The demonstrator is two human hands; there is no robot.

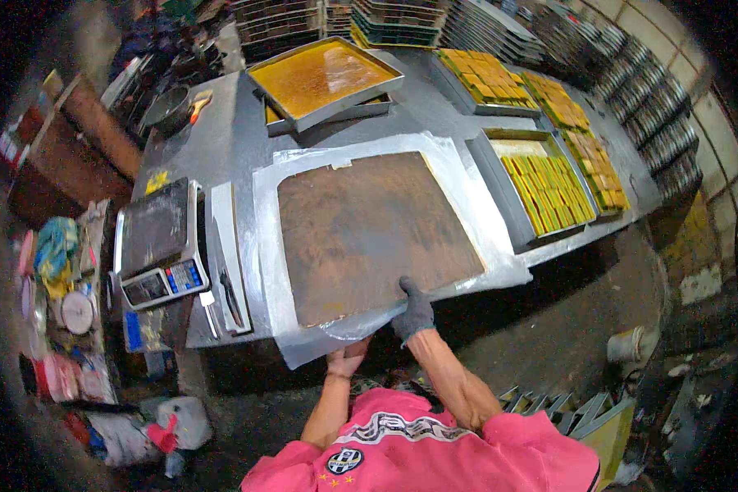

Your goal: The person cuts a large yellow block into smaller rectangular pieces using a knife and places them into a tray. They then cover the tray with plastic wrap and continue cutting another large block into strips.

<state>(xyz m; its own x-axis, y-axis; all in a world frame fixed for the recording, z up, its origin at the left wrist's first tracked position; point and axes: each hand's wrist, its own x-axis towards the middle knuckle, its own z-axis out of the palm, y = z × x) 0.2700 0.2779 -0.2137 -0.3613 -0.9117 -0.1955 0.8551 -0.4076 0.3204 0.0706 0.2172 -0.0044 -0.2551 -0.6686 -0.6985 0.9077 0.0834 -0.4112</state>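
Note:
A flat, brown, nearly square sheet (381, 234) lies before me on white paper or film (264, 246); its material is unclear. Along its front edge, translucent film (357, 329) hangs over the table's rim. My right hand (415, 313), in a dark grey glove, grips this edge with the thumb on top and the fingers hidden beneath. Bare and lower, my left hand (347, 358) reaches under the hanging film at the front. Its fingers are covered, so its hold cannot be told.
Left on the metal table (221, 117) are a digital scale (163, 240), a knife (230, 298), a spatula (209, 313), a brush (200, 107) and a dark bowl (169, 107). Behind sits a tray of yellow-orange cake (329, 74). At right, a tray (501, 197) holds striped cake slices (547, 194).

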